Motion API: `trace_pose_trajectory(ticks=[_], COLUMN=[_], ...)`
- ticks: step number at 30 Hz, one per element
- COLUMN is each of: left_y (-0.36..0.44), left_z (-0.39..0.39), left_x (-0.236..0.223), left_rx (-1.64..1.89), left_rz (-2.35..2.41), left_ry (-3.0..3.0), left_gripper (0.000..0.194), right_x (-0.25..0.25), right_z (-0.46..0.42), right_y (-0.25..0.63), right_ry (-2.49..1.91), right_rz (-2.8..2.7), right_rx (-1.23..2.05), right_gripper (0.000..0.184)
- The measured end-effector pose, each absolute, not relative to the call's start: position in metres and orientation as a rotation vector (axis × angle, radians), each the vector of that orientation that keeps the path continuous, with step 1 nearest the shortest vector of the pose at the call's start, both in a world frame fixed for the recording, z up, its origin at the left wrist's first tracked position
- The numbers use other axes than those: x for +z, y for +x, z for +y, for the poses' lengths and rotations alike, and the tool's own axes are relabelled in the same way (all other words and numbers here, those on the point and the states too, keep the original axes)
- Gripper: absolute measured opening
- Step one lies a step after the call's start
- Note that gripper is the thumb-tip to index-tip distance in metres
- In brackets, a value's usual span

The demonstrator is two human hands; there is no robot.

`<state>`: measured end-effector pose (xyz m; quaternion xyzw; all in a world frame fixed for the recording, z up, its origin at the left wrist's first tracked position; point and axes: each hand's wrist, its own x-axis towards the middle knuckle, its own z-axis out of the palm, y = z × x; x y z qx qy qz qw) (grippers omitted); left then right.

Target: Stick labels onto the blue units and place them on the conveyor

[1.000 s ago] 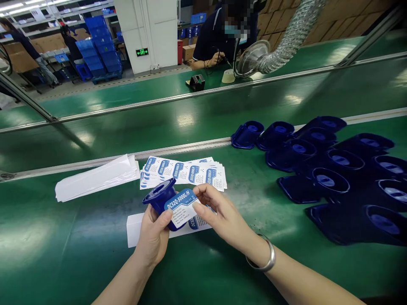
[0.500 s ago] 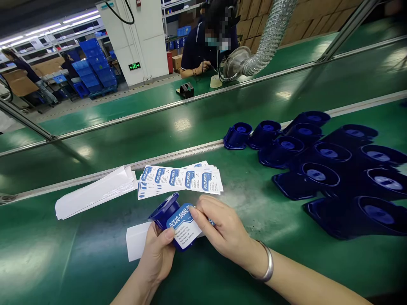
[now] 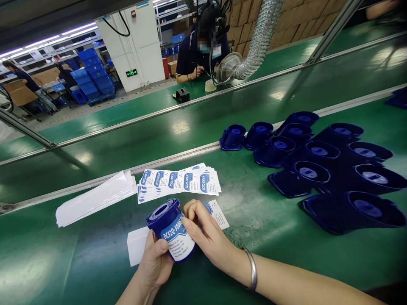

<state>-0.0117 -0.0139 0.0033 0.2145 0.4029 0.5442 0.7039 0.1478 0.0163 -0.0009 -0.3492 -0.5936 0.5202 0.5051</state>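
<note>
My left hand is closed around a dark blue plastic pump housing, tilted, its round opening facing up. A blue-and-white printed label reading DC52Q-5000L lies curved on the housing's side, with my left thumb at its left edge. My right hand pinches at the label's upper right edge, thumb on the label and fingers curled; the fingertips are partly hidden behind the housing. A strip of labels lies beyond my right hand, partly covered by it. White paper shows behind my left hand.
Stacked label sheets lie ahead, with white backing strips to their left. Several blue housings stand at the right on the green bench. Beyond the metal rail, a co-worker sits near a flexible duct.
The housing has turned more upright, and the label's right part now lies curved around it. My right hand has shifted slightly left, and the label strip behind it shows more.
</note>
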Motion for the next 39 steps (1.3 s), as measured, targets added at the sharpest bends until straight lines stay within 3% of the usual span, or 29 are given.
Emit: trace_pose_trajectory(ticks=[4,9,13,20,39], left_y=[-0.017,-0.013,-0.004,-0.003,-0.003], left_z=[-0.01,-0.004,-0.003,-0.004,-0.002], left_x=[-0.003,0.003,0.01,0.006,0.01], left_rx=[1.206,1.092,0.957,0.801,0.802], left_rz=[0.854,0.694,0.598,0.522,0.67], left_ry=[0.49,0.417,0.354,0.266,0.405], left_gripper=[0.07,0.051,0.054,0.06,0.051], right_x=[-0.01,-0.009,0.001,0.003,0.001], right_z=[0.017,0.032,0.04,0.042,0.041], right_y=[0.143,0.156,0.166,0.17,0.175], right_ry=[-0.881,-0.914,-0.826,-0.714,-0.796], right_rz=[-1.278,-1.257,-1.343,-1.409,-1.551], right_rx=[1.486,1.27,1.289,1.757,1.561], right_gripper=[0.031,0.04,0.045,0.058,0.054])
